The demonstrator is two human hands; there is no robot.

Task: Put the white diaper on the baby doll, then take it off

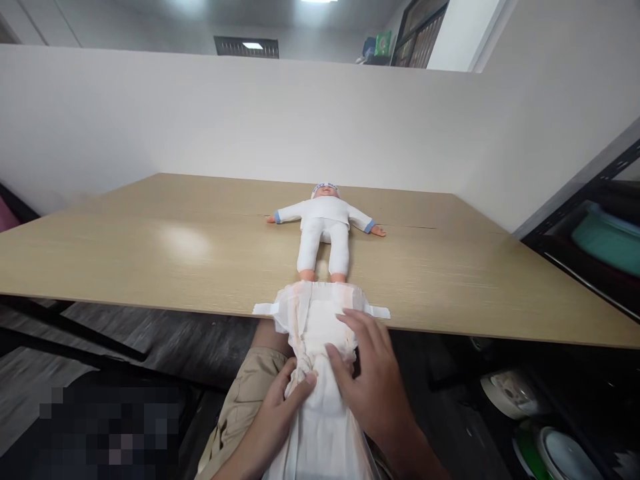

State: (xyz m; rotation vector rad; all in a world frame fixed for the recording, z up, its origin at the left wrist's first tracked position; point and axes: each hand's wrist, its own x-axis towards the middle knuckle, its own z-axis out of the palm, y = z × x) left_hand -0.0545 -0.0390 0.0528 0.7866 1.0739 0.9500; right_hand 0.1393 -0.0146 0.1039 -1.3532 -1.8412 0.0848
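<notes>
An unfolded white diaper [325, 327] stretches from the table's front edge down over my lap, inner side up. Its two side tabs are spread out to left and right. My left hand [283, 407] pinches the diaper's left edge, thumb on top and fingers partly hidden beneath. Over the right half lies my right hand [373, 373], its thumb and fingers apart, fingertips at the inner surface. Just beyond the diaper's far end, a baby doll [325, 230] in white clothes with blue cuffs lies on its back, arms spread and feet toward me.
The doll lies on a wooden table [150, 267] backed by a white wall [250, 120]. At the right stands a dark shelf with a teal container [607, 240]. Round containers [510, 393] sit low on the right. A black table leg [75, 333] shows at the left.
</notes>
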